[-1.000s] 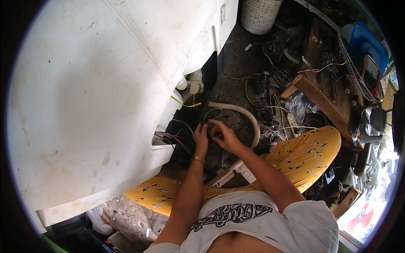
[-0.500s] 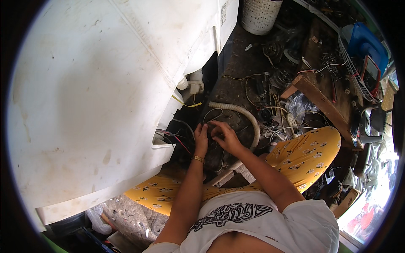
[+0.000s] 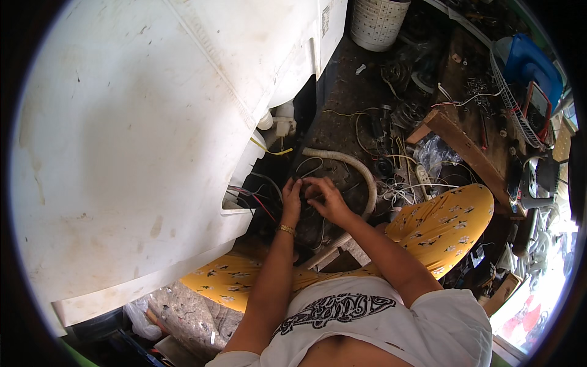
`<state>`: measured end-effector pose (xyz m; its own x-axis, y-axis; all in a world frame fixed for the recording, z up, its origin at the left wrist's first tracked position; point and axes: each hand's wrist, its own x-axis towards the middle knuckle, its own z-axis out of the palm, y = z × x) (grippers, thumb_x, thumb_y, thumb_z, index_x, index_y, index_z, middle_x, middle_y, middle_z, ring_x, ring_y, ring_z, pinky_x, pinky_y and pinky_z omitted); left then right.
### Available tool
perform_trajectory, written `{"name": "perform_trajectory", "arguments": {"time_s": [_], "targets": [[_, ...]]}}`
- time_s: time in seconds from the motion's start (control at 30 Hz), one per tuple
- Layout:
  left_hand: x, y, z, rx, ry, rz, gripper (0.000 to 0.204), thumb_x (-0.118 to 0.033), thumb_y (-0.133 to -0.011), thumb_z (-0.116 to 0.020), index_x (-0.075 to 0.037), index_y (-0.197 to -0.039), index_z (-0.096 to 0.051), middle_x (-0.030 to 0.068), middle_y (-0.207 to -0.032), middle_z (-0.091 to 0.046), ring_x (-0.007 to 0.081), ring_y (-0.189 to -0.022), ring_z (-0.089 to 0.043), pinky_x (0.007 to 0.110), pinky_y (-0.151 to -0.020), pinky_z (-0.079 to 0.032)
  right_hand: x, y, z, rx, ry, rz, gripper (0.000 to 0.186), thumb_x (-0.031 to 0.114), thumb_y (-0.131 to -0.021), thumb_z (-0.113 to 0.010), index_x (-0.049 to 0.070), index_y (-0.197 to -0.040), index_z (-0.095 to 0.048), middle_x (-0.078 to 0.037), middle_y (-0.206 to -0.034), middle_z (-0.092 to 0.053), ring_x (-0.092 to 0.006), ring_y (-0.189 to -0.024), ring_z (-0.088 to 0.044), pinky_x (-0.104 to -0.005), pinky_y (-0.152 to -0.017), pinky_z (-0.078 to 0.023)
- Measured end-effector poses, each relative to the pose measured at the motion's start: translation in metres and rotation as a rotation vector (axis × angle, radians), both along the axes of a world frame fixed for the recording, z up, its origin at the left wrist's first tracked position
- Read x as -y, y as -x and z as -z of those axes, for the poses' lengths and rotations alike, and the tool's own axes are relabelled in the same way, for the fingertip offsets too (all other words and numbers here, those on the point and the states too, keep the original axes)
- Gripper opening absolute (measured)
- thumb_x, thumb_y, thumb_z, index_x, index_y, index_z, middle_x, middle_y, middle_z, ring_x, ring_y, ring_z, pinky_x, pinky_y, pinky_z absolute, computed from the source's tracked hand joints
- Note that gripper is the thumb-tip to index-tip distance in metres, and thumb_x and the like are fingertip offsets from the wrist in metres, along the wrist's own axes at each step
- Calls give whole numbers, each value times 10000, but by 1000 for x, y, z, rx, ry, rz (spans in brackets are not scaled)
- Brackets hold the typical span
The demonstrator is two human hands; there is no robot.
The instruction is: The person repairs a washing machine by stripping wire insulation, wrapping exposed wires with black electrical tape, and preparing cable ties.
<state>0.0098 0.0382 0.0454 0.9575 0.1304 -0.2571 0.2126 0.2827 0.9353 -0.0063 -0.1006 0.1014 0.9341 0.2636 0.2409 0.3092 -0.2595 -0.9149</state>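
A large white plastic appliance housing [image 3: 140, 134] lies at the left, its underside opening facing my hands. Loose wires [image 3: 260, 203], red, dark and grey, come out of that opening. My left hand [image 3: 291, 200] is closed in a pinch on a thin grey wire [image 3: 310, 160] that loops up above the fingers. Close beside it my right hand [image 3: 327, 199] has thumb and forefinger bent at the same wire. The fingertips nearly meet, and the exact spot they grip is too small to make out. A yellow wire [image 3: 269, 148] sticks out of the housing above.
A ribbed beige hose [image 3: 367, 177] curves around the right of my hands. Tangled cables and a white power strip [image 3: 422, 174] lie near my right knee. Farther right are a wooden frame [image 3: 468, 147], a wire basket [image 3: 513, 98] and a red multimeter [image 3: 538, 110]. A white perforated bucket [image 3: 379, 24] stands at the back.
Both hands stay almost where they were, with only slight finger movement at the wire. The wires at the housing opening have shifted a little.
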Motion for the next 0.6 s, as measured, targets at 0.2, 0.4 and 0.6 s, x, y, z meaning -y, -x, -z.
{"name": "perform_trajectory", "arguments": {"time_s": [0.2,0.4,0.6], "targets": [[-3,-1,3,56,40,44,128,-156,-923,-524,-54,-873,-583,-21,-799,-555,65,-748,-490,220,-688,-398,-4,2,4,-43,-15,-38,613,-122,-695,-657,82,-1244,-475,-68,-912,-567,-183,-884,-583,-332,-815,-483],[0,-5,-3,34,71,35,141,-195,-927,-527,-61,-930,-571,-2,-860,-571,92,-832,-521,234,-760,-403,-6,6,19,-266,-309,98,692,-112,-731,-637,70,-1323,-328,-51,-1031,-526,-138,-998,-518,-297,-849,-449],[4,-6,-3,21,224,23,249,-231,-942,-517,-30,-1086,-554,59,-1031,-570,136,-975,-513,274,-861,-392,7,3,-16,-427,-499,120,717,-122,-736,-628,70,-1331,-276,-85,-1046,-556,-174,-1002,-534,-316,-908,-422]]}}
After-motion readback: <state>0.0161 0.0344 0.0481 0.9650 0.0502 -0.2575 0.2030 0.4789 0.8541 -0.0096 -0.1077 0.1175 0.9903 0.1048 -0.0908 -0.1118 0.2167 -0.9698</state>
